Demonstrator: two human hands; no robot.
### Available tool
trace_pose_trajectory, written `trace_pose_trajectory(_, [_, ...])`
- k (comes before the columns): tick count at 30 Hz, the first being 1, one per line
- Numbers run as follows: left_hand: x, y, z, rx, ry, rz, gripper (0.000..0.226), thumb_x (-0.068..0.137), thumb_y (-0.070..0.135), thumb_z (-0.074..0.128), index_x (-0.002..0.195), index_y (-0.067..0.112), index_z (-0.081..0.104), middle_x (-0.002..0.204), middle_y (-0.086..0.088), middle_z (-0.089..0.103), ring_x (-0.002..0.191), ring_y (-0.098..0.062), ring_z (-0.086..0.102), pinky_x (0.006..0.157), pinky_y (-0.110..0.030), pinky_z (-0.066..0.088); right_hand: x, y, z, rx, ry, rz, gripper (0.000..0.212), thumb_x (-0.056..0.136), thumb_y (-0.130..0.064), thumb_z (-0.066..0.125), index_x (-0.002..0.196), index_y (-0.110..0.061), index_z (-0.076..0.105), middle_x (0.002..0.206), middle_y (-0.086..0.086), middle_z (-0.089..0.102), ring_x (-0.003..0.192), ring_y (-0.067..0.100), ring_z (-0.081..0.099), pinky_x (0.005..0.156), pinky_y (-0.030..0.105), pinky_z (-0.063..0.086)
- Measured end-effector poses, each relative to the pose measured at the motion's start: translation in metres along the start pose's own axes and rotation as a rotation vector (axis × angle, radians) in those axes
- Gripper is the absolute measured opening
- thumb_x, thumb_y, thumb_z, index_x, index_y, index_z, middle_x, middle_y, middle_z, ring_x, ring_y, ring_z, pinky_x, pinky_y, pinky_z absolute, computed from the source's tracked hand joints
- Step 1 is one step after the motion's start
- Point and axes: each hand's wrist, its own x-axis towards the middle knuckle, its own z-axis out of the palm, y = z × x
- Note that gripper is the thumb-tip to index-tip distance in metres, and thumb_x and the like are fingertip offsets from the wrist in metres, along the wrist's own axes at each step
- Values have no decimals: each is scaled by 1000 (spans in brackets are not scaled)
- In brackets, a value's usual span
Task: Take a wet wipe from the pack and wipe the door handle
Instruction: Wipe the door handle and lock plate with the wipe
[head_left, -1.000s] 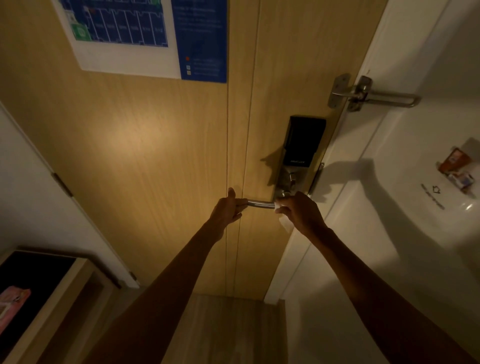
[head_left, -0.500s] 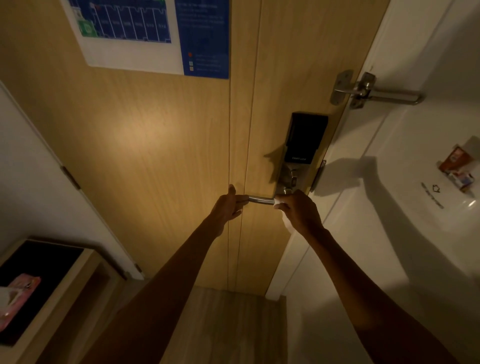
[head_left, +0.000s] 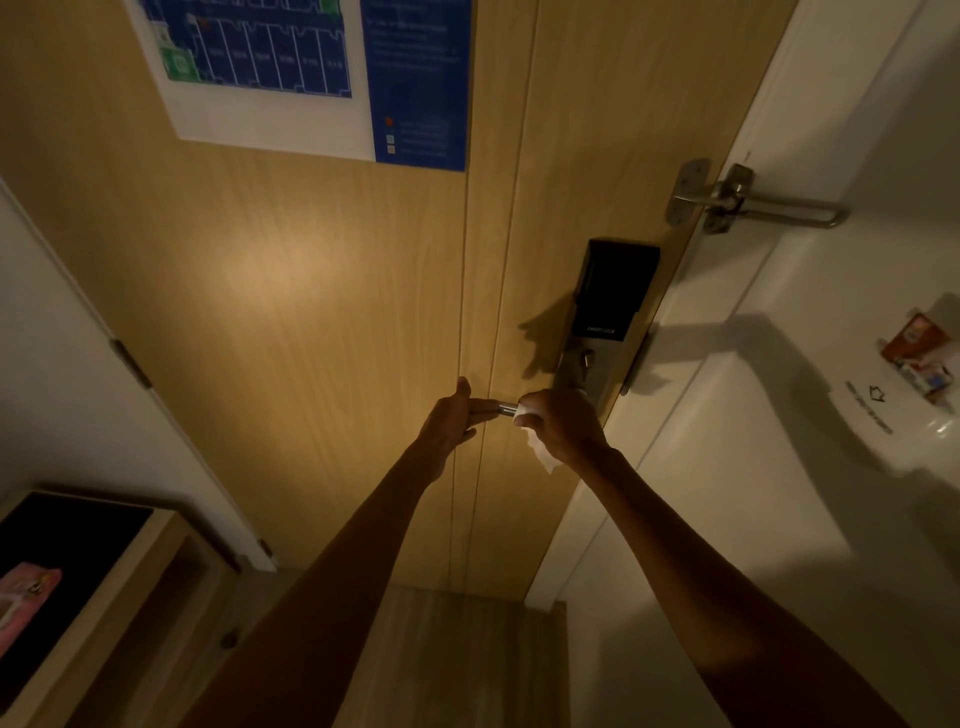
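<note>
A silver lever door handle (head_left: 500, 407) juts left from the smart lock (head_left: 613, 291) on the wooden door (head_left: 291, 291). My left hand (head_left: 451, 423) grips the handle's free end. My right hand (head_left: 563, 423) is closed around the handle close to the lock, with a white wet wipe (head_left: 537, 448) wrapped under it; a corner of the wipe hangs below my palm. Only a short stretch of bare metal shows between the two hands. A pink wipe pack (head_left: 23, 597) lies on a dark-topped cabinet at the lower left.
A metal swing-bar door guard (head_left: 727, 200) sits above the lock on the white frame. A blue and white floor plan (head_left: 311, 78) hangs on the door. A small orange packet (head_left: 917, 353) sticks to the white wall at right. The wooden cabinet (head_left: 130, 597) stands at lower left.
My right hand with the wipe has slid left along the handle, so less bare metal shows between my hands. The left hand keeps its hold on the end. The view has shifted slightly.
</note>
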Motion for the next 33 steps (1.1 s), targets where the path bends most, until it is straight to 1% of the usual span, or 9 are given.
trace_pose_trajectory(6, [6, 1, -4, 55, -40, -5, 67, 101, 45, 13, 105, 12, 71, 110, -5, 71, 93, -6, 59, 100, -33, 40, 10, -5, -2, 8, -55, 14, 30, 88, -37, 65, 104, -13, 67, 101, 6, 72, 100, 23, 66, 92, 40, 51])
trace_pose_trajectory(8, [6, 2, -5, 67, -50, -6, 68, 101, 45, 12, 109, 10, 70, 113, -5, 70, 92, -4, 59, 100, -33, 40, 8, -3, 1, 33, -9, 39, 34, 86, -38, 67, 106, -10, 66, 104, 8, 72, 100, 22, 66, 91, 37, 51])
trace_pose_trajectory(12, [6, 3, -8, 50, -80, -28, 70, 101, 46, 11, 113, 7, 69, 117, -7, 69, 103, -10, 58, 105, -36, 38, 11, -4, 8, -8, 13, 6, 25, 89, -32, 64, 101, -10, 70, 99, 6, 74, 96, 19, 68, 84, 24, 44])
trace_pose_trajectory(17, [10, 2, -12, 70, -105, -14, 72, 101, 47, 10, 111, 7, 69, 118, -9, 69, 111, -14, 56, 107, -38, 35, 19, -9, 0, -48, -97, -17, 25, 94, -33, 57, 105, -13, 68, 102, 6, 71, 103, 20, 63, 82, 26, 39])
trace_pose_trajectory(21, [15, 3, -14, 90, -110, 6, 74, 100, 48, 10, 110, 5, 70, 114, -10, 70, 100, -10, 60, 104, -38, 35, 25, -14, -15, -18, -260, 26, 26, 96, -32, 54, 103, -10, 67, 101, 8, 69, 97, 21, 62, 80, 26, 36])
trace_pose_trajectory(23, [17, 3, -14, 105, -109, 14, 75, 100, 48, 9, 108, 6, 71, 112, -9, 71, 104, -12, 60, 103, -37, 36, 27, -16, -17, 2, -286, 29, 26, 96, -31, 55, 100, -9, 67, 97, 10, 70, 93, 21, 64, 79, 26, 39])
trace_pose_trajectory(27, [20, 1, -15, 109, -120, 24, 75, 100, 47, 9, 106, 7, 71, 111, -8, 72, 96, -8, 60, 104, -38, 36, 15, -17, -5, -73, -89, -15, 22, 96, -29, 55, 105, -14, 68, 101, 4, 72, 99, 17, 65, 82, 22, 38])
trace_pose_trajectory(29, [21, 1, -15, 102, -121, 23, 75, 100, 48, 10, 104, 7, 72, 107, -6, 73, 90, -3, 60, 103, -39, 37, 8, -18, 7, -151, 17, -53, 20, 95, -28, 56, 108, -18, 68, 103, 0, 72, 104, 17, 62, 88, 26, 41])
trace_pose_trajectory(33, [27, -2, -15, 90, -128, 20, 74, 100, 48, 11, 103, 6, 71, 91, 4, 72, 88, 1, 61, 102, -37, 37, 9, -15, 10, -182, 22, -59, 19, 94, -27, 58, 108, -19, 67, 103, 0, 71, 105, 18, 61, 89, 31, 46])
